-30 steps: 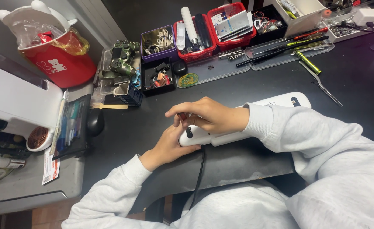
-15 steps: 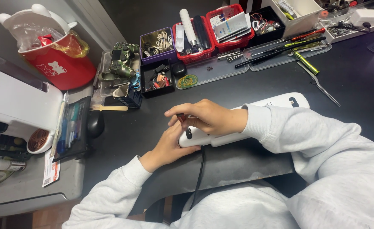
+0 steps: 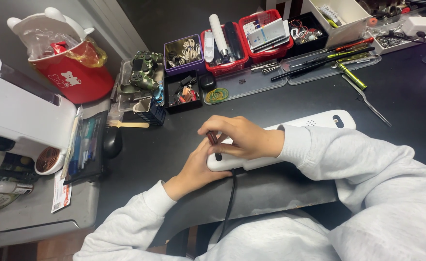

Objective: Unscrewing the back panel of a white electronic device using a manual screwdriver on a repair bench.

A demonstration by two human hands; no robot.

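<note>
A long white plastic device (image 3: 314, 122) with a black cable (image 3: 228, 205) lies across the black table (image 3: 174, 140) in front of me. My left hand (image 3: 193, 169) grips its near left end from below. My right hand (image 3: 239, 137) rests on top of that same end, fingers pinched on a thin dark red tool (image 3: 212, 137) that points down at the device's casing. Both arms wear light grey sleeves.
Along the far edge stand purple (image 3: 184, 50), red (image 3: 244, 38) and black (image 3: 186, 92) trays of small parts, a camouflage game controller (image 3: 143, 72) and loose screwdrivers (image 3: 329, 55). A red bucket (image 3: 70, 67) and a white machine (image 3: 19, 111) stand at left, beside a black mouse (image 3: 111, 141).
My hands shifted only slightly on the device's end; the tool stays pinched in my right fingers. The device has not moved.
</note>
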